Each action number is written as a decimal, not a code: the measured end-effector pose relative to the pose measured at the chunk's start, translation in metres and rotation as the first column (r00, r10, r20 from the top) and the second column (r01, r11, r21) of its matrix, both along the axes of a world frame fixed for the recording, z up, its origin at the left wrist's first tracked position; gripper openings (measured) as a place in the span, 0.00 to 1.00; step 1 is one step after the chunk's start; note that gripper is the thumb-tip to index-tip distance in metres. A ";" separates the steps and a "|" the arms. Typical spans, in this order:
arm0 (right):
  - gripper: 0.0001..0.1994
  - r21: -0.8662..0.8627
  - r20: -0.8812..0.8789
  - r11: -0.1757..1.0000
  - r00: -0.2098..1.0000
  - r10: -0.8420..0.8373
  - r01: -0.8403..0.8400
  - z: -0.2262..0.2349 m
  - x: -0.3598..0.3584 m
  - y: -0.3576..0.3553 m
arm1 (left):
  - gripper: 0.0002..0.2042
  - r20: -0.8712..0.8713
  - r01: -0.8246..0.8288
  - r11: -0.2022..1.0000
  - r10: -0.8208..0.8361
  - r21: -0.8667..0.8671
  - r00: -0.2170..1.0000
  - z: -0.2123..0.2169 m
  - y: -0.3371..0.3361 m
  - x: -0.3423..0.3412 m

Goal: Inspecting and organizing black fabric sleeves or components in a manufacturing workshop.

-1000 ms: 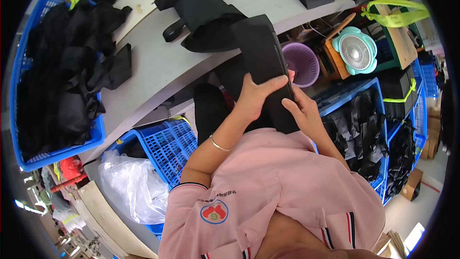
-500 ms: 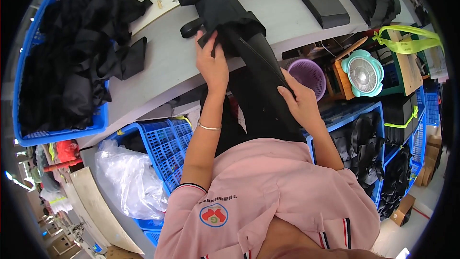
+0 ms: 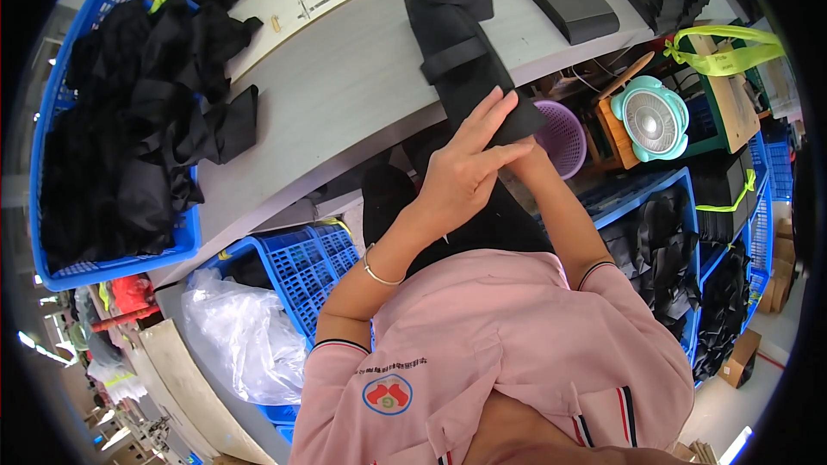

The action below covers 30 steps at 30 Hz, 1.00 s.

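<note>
1. The black padded piece (image 3: 461, 56) lies across the near edge of the desk (image 3: 345, 95), its lower end hanging out past that edge, a strap band crossing its middle. The left hand (image 3: 461, 168) presses flat on the overhanging end, fingers stretched out and open rather than curled round it. With that much of it off the edge, I'd judge it could slide down if the hand lifts.

2. The right hand (image 3: 527, 153) is almost wholly hidden behind the left one and under the piece. I cannot tell whether its grip is closed on the piece or only propping it from beneath. If it's just propping, a tug from above could drag the piece free.

3. Directly under the overhang sits a purple basket (image 3: 562, 136), with a teal fan (image 3: 650, 120) beside it. A dropped piece would likely land in or among these.

4. Toward the far left corner of the desk a blue crate (image 3: 112, 263) is heaped with black fabric pieces (image 3: 146, 120), some spilling over its rim onto the desk. A wide sweep of the arm could snag those and pull them along.
</note>
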State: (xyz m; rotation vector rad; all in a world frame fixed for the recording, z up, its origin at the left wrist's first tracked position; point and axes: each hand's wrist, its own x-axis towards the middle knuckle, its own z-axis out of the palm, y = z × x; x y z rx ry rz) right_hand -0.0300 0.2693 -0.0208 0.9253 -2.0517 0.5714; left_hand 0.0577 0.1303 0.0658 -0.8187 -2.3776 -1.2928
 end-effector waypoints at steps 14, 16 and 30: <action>0.22 -0.687 0.443 0.222 0.156 0.883 0.692 0.090 0.023 -0.017 | 0.39 0.021 -0.526 0.816 0.537 0.241 0.843 -0.014 0.017 0.016; 0.21 -0.694 0.438 0.223 0.155 0.886 0.685 0.090 0.025 -0.016 | 0.38 0.022 -0.539 0.808 0.551 0.239 0.835 -0.012 0.016 0.014; 0.16 -0.764 -0.180 -0.078 -0.096 0.979 0.641 0.053 0.032 -0.015 | 0.39 -0.003 -0.442 0.840 0.466 0.314 0.885 -0.021 0.015 0.019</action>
